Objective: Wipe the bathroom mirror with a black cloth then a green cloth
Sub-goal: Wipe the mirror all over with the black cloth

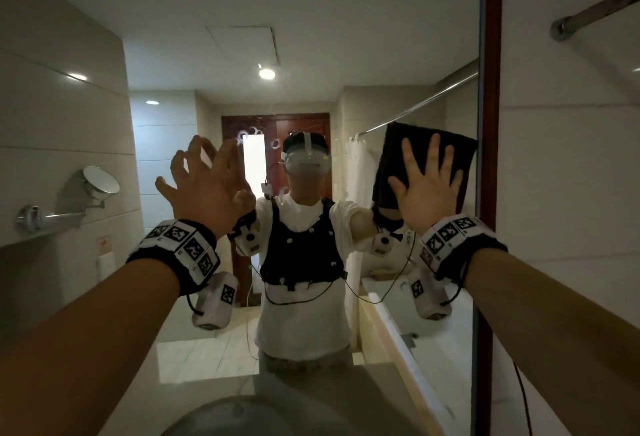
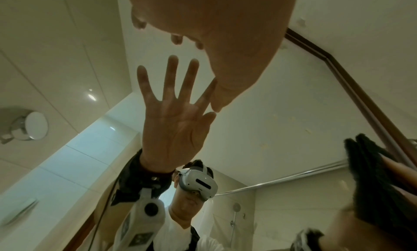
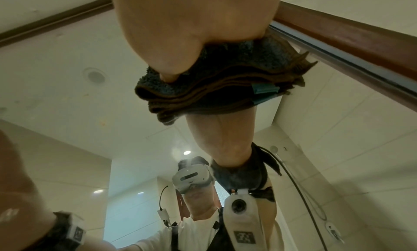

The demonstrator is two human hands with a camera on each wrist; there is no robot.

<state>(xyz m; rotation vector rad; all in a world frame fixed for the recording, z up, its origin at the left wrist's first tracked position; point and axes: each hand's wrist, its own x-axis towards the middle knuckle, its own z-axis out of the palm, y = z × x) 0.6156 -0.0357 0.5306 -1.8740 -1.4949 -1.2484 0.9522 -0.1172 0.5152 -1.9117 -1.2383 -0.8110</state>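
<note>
The bathroom mirror [image 1: 311, 54] fills the wall ahead, with white ring smears [image 1: 257, 132] near its middle. A folded black cloth [image 1: 394, 155] lies flat on the glass by the mirror's red-brown right frame [image 1: 491, 123]. My right hand [image 1: 429, 186] presses it there with straight, spread fingers. In the right wrist view the palm [image 3: 192, 23] covers the cloth [image 3: 225, 87], which shows a teal tag. My left hand [image 1: 207, 186] is raised with fingers spread, holding nothing; in the left wrist view its thumb tip [image 2: 216, 105] meets its reflection. No green cloth is in view.
A round shaving mirror [image 1: 100, 181] on an arm juts from the left tiled wall. A sink basin [image 1: 249, 415] sits in the counter below me. A metal rail [image 1: 595, 9] crosses the tiled wall to the right of the frame.
</note>
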